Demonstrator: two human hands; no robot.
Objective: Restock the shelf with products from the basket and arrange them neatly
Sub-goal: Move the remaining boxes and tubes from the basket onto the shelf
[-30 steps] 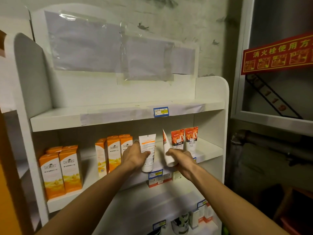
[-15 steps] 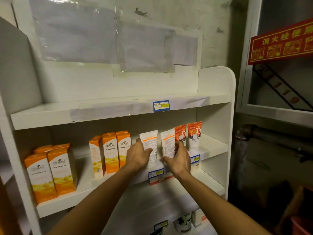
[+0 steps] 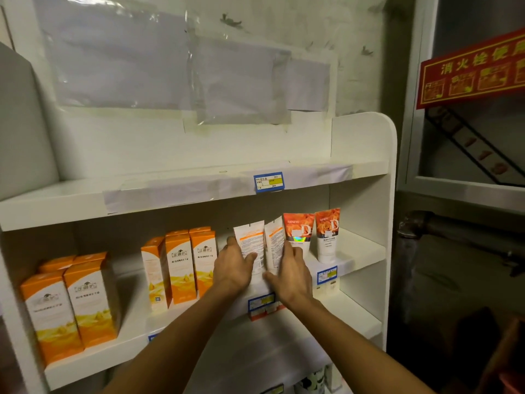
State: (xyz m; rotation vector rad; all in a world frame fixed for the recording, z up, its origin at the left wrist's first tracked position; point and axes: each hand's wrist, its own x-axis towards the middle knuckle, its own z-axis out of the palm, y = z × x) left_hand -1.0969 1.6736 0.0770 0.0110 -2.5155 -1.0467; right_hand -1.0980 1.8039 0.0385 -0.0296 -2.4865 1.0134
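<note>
Both hands' fingers hold white tubes upright beside the rose tubes [image 3: 298, 231], left hand [image 3: 233, 268] on left tube [image 3: 250, 240], right hand [image 3: 289, 277] on right tube [image 3: 274, 240], squaring the row.

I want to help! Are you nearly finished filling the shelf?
Partly. Orange boxes and two rose tubes already stand in rows. The left hand and right hand each grip a white tube, straightening them. The top shelf looks bare; the basket is out of view.

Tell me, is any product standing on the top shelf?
No, the top shelf holds only a price tag; the tubes and boxes stand on the shelf below it.
</note>
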